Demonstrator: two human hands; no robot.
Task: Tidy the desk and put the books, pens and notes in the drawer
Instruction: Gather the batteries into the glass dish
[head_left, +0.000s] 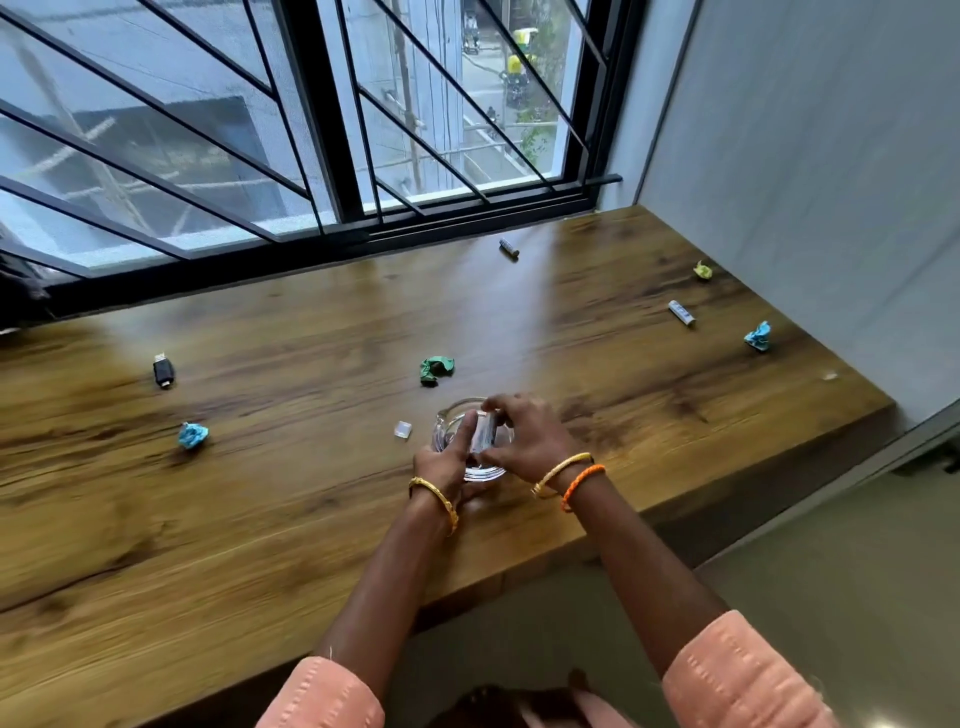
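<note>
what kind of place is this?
Probably a room in a home or small office, on an upper floor: a wooden desk runs along a barred window that looks down onto a street, with crumpled paper scraps scattered about.

window: black barred frame behind worktop | street: seen through glass, blurred | wall: grey, at right | floor: pale, glossy, below worktop edge | black USB adapter: lying far left
</note>
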